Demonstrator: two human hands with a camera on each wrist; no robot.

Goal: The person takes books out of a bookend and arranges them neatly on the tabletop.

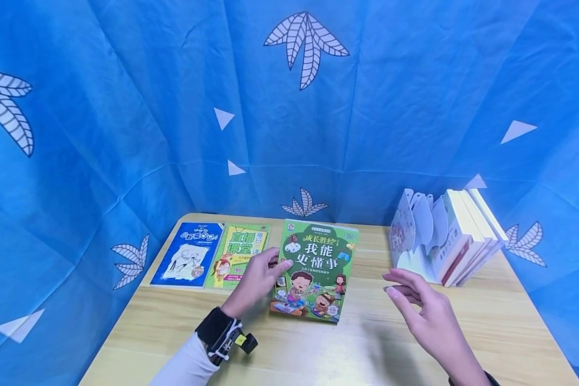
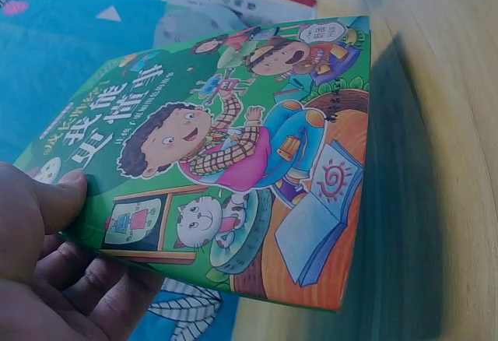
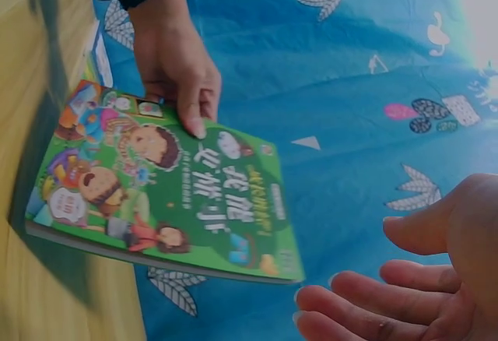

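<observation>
A green picture book (image 1: 313, 273) with cartoon children on its cover is held tilted above the wooden table. My left hand (image 1: 260, 279) grips its left edge, thumb on the cover and fingers behind; the left wrist view shows this thumb (image 2: 62, 201) close up. To the book's right, my right hand (image 1: 427, 311) is held in the air, apart from the book, holding nothing. In the right wrist view its fingers (image 3: 381, 302) are spread loosely, with the green book (image 3: 171, 185) beyond them.
Flat at the table's back left lie a blue book (image 1: 188, 254) and a yellow-green book (image 1: 241, 249), side by side. At the back right a white book stand (image 1: 415, 230) holds several upright books (image 1: 473, 236). A blue patterned curtain (image 1: 280, 134) hangs behind the table (image 1: 309, 359).
</observation>
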